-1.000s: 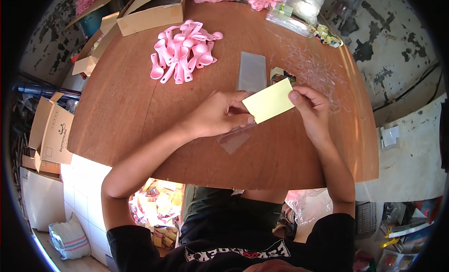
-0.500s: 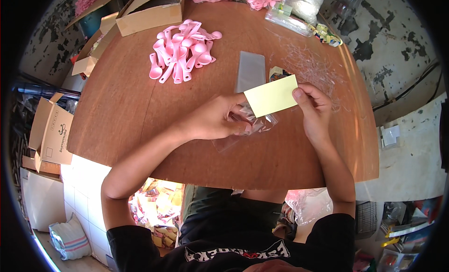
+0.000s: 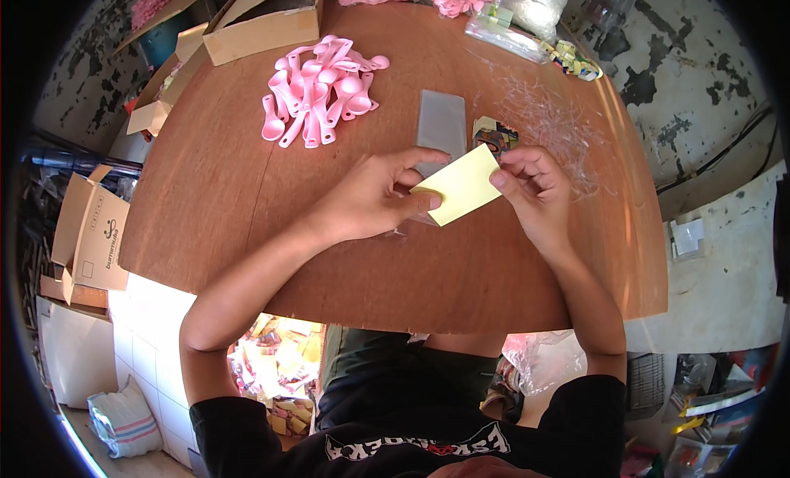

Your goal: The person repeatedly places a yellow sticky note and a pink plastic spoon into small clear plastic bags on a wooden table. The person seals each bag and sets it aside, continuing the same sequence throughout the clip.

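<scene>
A pale yellow card (image 3: 462,184) is tilted over the middle of the table, held between both my hands. My left hand (image 3: 370,197) grips its lower left end, thumb on top and forefinger stretched out above. At the card's right edge, my right hand (image 3: 539,186) pinches it between thumb and fingers. A bit of clear plastic shows under my left hand; most of it is hidden. Just beyond the card lie a flat stack of clear plastic bags (image 3: 442,120) and a small pile of printed cards (image 3: 494,134).
A heap of pink plastic scoops (image 3: 317,91) lies on the brown table (image 3: 206,190), far left. Thin clear plastic strands (image 3: 547,120) are scattered at right. An open cardboard box (image 3: 263,25) and plastic packs (image 3: 506,38) line the far edge. Below sits a container of yellow cards (image 3: 284,355).
The yellow card has come down and left, and my left thumb now presses on it. The crumpled clear bag at my left hand is now mostly out of sight.
</scene>
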The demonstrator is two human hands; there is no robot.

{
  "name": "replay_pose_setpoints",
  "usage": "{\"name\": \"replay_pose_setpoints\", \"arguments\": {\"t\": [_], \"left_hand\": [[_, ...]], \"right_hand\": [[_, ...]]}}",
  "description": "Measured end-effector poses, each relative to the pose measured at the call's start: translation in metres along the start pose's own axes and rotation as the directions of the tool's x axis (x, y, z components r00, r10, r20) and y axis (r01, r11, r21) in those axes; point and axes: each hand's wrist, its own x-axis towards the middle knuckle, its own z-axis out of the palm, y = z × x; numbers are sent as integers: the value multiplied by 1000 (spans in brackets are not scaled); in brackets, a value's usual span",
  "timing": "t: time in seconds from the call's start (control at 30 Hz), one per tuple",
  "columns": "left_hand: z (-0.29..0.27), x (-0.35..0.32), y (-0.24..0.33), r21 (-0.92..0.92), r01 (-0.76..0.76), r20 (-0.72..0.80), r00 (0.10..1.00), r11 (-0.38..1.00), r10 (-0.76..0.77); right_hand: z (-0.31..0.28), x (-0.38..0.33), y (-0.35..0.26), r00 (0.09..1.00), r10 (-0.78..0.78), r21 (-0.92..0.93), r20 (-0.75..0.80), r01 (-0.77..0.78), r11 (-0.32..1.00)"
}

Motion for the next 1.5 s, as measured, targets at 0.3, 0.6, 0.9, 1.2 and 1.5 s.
{"name": "replay_pose_setpoints", "arguments": {"t": [0.3,0.6,0.9,1.2,1.5], "left_hand": [[6,2,22,115,-86,-25,996,990,89],[-1,22,39,377,-128,46,992,917,119],[9,42,59,585,-200,92,979,786,181],[24,51,52,515,-217,141,976,829,168],[-6,19,30,433,-46,238,969,900,-65]], "right_hand": [[10,-5,-6,954,-175,-225,245,231,946],[12,-9,6,960,-49,-7,277,53,999],[2,-6,4,877,295,237,380,-401,885],[2,-9,14,860,301,40,411,-347,937],[8,-10,8,858,275,9,434,-309,951]]}}
